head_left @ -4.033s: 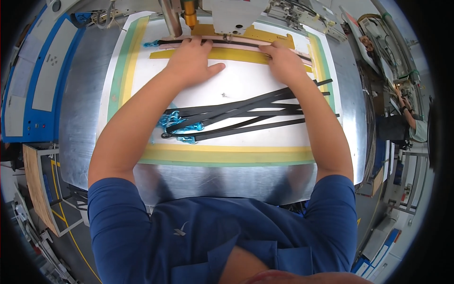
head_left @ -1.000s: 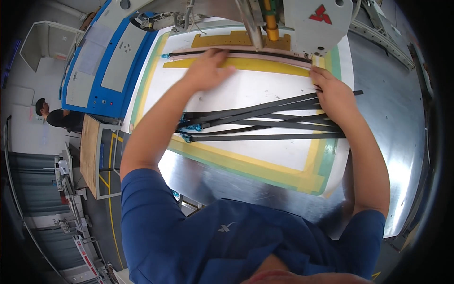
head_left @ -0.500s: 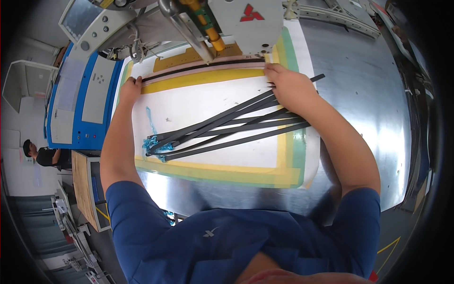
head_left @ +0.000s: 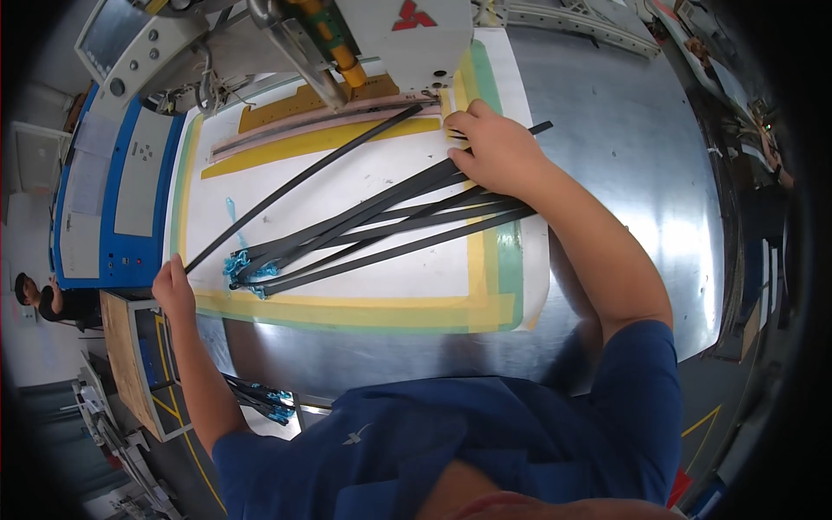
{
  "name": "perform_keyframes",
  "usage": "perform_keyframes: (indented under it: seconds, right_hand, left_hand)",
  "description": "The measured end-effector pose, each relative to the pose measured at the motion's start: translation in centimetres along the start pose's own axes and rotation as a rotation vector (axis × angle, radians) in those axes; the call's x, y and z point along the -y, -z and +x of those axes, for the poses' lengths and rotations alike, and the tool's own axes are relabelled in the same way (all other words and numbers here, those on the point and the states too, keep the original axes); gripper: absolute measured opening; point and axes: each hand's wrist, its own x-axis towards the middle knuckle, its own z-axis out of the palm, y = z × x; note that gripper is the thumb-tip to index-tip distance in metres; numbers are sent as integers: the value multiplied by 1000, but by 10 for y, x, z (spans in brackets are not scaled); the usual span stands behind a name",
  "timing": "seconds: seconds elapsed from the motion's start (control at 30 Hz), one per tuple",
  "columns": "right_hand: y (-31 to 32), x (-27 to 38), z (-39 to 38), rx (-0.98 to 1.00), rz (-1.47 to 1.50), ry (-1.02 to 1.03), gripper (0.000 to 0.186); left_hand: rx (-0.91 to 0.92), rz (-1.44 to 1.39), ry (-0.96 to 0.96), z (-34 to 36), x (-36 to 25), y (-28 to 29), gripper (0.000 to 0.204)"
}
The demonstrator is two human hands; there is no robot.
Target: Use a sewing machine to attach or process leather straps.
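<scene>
We are gripping one black strap [head_left: 295, 184] with left hand [head_left: 173, 290], right hand [head_left: 494, 152] pressing strap bundle [head_left: 381, 230], fingertips hidden, strap end disappearing under sewing machine [head_left: 381, 35]

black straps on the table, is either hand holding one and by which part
The left hand grips the lower-left end of one long black strap. The right hand presses on the bundled straps' right ends.
</scene>
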Motion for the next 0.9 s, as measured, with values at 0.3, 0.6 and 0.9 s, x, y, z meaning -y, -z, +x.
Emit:
perform_keyframes:
  seconds: [0.3,0.6,0.9]
  right_hand:
    - [-1,13,10,-55,75,125,29]
    - [-32,25,42,-129,-209,265,35]
    - [-36,47,43,-153,99,250,31]
  left_hand:
    - [-54,-126,122,-92,29,14,49]
    - [-64,-230,112,-113,33,32,45]
    - [-105,-231,116,-118,50,35,44]
